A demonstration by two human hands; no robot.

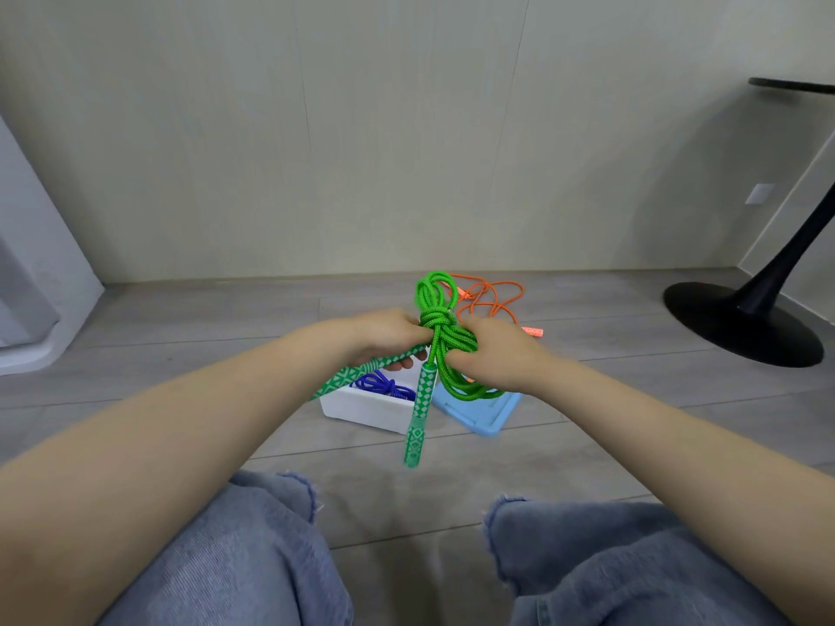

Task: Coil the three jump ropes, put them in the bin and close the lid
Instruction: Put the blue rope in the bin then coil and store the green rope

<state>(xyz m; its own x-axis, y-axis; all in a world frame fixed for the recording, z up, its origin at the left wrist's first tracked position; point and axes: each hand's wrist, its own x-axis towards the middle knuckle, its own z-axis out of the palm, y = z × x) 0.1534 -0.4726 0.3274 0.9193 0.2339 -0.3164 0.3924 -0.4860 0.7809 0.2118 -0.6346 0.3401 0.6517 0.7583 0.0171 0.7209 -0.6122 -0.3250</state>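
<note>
I hold a green jump rope (434, 295) bundled into loops with a knot around its middle, in the air above the floor. My left hand (384, 334) grips it at the knot, and one patterned green handle sticks out under that hand to the lower left. My right hand (497, 350) grips the loops on the other side. The second green handle (418, 422) hangs straight down. Below, a white bin (366, 408) holds a blue jump rope (384, 386). A light blue lid (479, 411) lies flat on the floor beside the bin. An orange jump rope (492, 300) lies loose on the floor behind.
I sit on a grey wood-pattern floor with my knees in blue jeans (253, 558) at the bottom. A black table base (745, 323) stands at the right. A white fixture (31, 305) fills the left edge. A pale wall closes the back.
</note>
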